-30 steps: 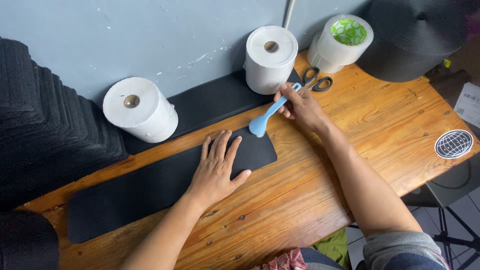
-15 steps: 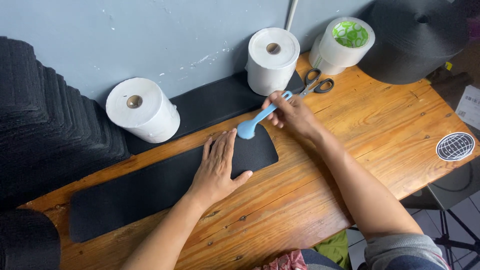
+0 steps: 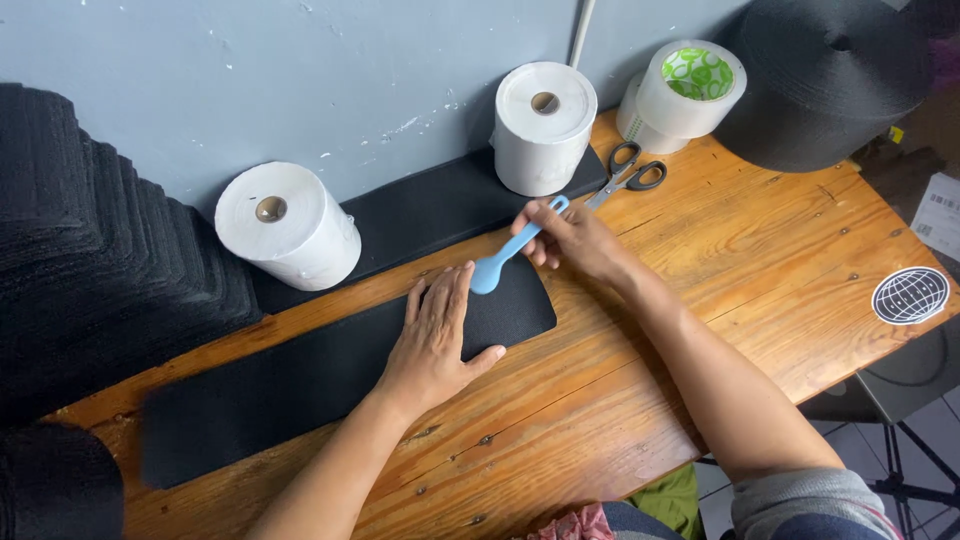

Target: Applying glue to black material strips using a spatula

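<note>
Right hand: your grip holds the blue spoon.
Left hand: flat on the black strip.
Nearby: white rolls, scissors.
Surface: wooden table, grey wall behind.

Left hand flat on black strip; right hand holds blue spoon.

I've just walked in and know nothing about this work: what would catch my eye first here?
Probably the blue spoon, bright against everything else, held in the right hand with its bowl over the near black strip at mid-table. The left hand lies flat on that strip. Next, the white rolls along the grey wall, and the tall stack of black pieces at far left.
</note>
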